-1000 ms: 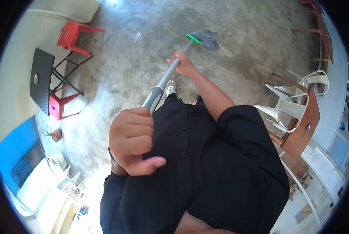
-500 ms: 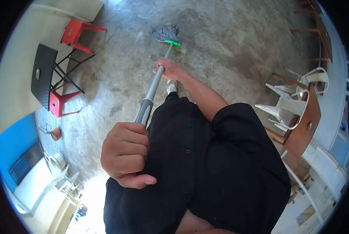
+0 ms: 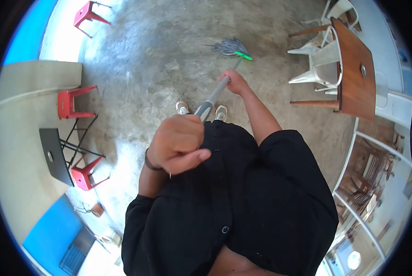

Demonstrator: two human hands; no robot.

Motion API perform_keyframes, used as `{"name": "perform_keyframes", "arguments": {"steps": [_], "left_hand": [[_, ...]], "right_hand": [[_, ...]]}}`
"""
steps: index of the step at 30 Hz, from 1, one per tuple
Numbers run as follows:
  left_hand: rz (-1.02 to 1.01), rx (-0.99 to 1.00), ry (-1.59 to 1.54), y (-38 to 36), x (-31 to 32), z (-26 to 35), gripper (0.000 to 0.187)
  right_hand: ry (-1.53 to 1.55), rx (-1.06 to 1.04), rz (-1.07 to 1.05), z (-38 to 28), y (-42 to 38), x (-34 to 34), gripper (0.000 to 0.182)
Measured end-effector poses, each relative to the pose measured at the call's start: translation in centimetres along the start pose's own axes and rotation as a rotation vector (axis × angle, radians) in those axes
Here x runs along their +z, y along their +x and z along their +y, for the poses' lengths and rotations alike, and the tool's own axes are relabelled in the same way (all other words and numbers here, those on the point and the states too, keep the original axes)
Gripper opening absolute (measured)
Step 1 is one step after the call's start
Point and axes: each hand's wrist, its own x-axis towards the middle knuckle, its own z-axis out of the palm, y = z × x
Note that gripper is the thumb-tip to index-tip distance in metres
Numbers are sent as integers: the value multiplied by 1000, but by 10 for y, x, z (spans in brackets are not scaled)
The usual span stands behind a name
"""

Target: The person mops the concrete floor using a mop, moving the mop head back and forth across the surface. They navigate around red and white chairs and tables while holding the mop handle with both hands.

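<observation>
The mop [image 3: 216, 93] lies across the view on a slant, its long axis running from near the person's torso outward, away from the body and toward the person's right. Its far end is at the concrete floor [image 3: 155, 69], ahead of the feet. There the green clamp [image 3: 244, 56] sits at the end of the shaft, and the grey strands [image 3: 229, 47] fan out from it toward the person's left, turned sharply off the line of the pole.

The right hand [image 3: 236, 83] is closed around the thin lower part of the shaft, short of the clamp; its fingertips are partly hidden. The left hand [image 3: 178, 140] makes a full fist around the thick upper grip, knuckles up, with the thumb lying off the pole and pointing toward the right. A dark band [image 3: 151, 161] circles the left wrist.

Seen from above, the pole passes between the left shoe [image 3: 182, 107] and the right shoe [image 3: 221, 112]. Farther out on the right, white chairs [image 3: 323, 66] stand against a wooden table [image 3: 357, 78]. On the left, a black table [image 3: 59, 161] stands between two red stools [image 3: 67, 105].
</observation>
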Motion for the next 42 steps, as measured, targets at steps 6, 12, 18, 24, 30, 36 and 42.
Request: {"name": "perform_keyframes", "arguments": {"steps": [6, 12, 18, 24, 30, 36, 42], "left_hand": [[-124, -133, -38, 23, 37, -62, 42], [-48, -129, -45, 3, 18, -61, 40], [36, -45, 37, -59, -43, -9, 45], [256, -23, 246, -154, -123, 80, 47], [442, -92, 417, -232, -139, 176, 43], [361, -125, 0, -252, -128, 264, 59], [297, 129, -147, -240, -102, 280, 54]], "right_hand": [[-99, 242, 144, 106, -89, -44, 28], [-161, 472, 119, 101, -123, -19, 34], [-117, 338, 146, 14, -62, 57, 30], [-114, 63, -24, -124, 30, 183, 30], [-57, -78, -307, -262, 67, 294, 33], [-211, -339, -693, -293, 46, 334, 37], [-243, -353, -554, -297, 21, 329, 37]]}}
